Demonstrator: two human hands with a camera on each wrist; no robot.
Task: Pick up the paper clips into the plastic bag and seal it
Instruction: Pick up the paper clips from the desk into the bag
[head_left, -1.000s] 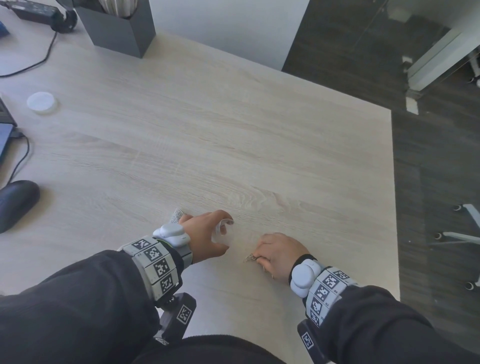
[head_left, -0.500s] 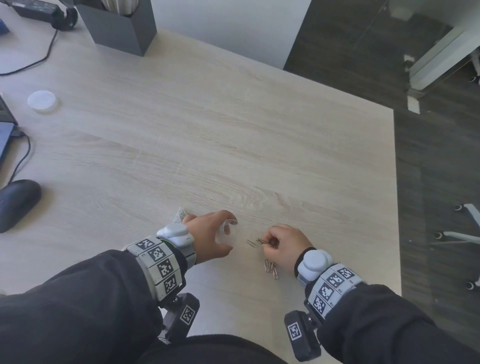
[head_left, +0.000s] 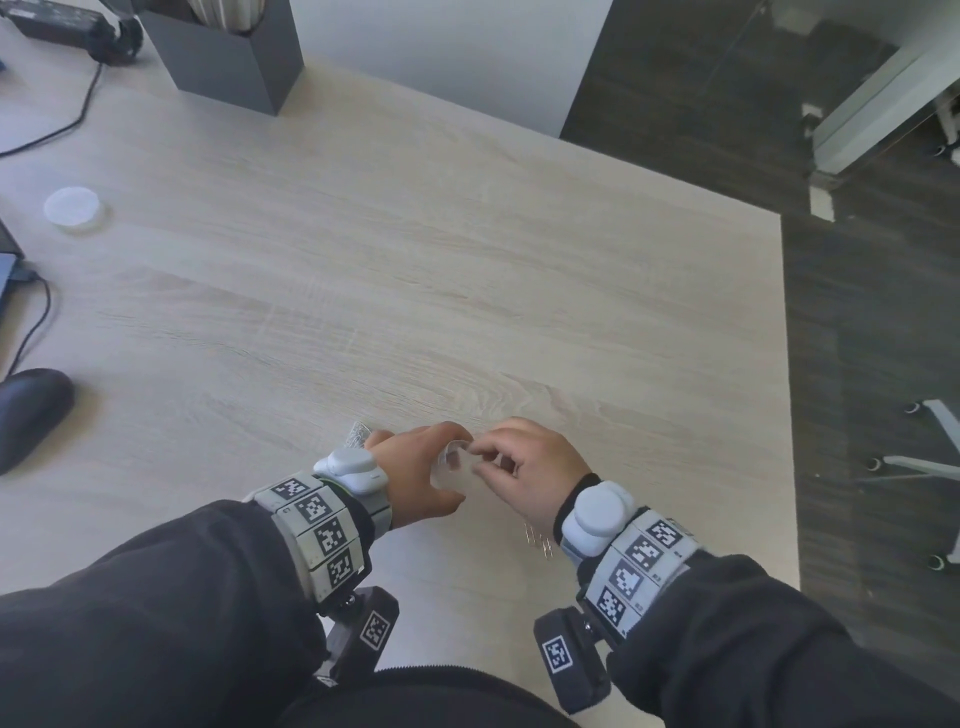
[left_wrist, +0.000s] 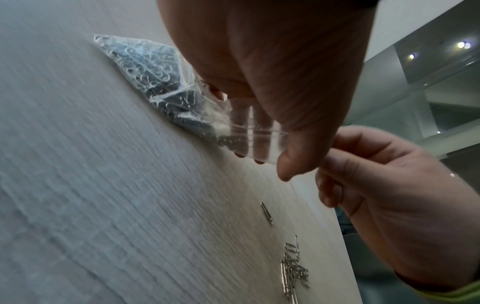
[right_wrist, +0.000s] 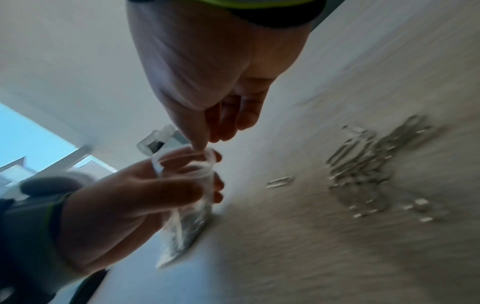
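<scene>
Head view: near the front edge of the pale wooden surface (head_left: 467, 260), the left hand (head_left: 415, 475) curls its grip round the mouth of a clear bag (head_left: 451, 462); the right hand (head_left: 524, 467), fingers bunched, meets that mouth. A few loose clips (head_left: 540, 540) lie by the right wrist. Far left sit a white lid (head_left: 71, 207), a dark mouse (head_left: 28, 415) and a grey box (head_left: 228, 57).

Left wrist view: the bag (left_wrist: 161, 82), part-filled with clips, rests on the surface, its open top pinched between left thumb and fingers (left_wrist: 259, 115). A clip pile (left_wrist: 294, 271) lies nearer.

Right wrist view: right fingertips (right_wrist: 200, 135) pinch at the bag's rim (right_wrist: 205, 164), possibly on a clip, though blur hides it. More clips (right_wrist: 363, 164) lie at right.
</scene>
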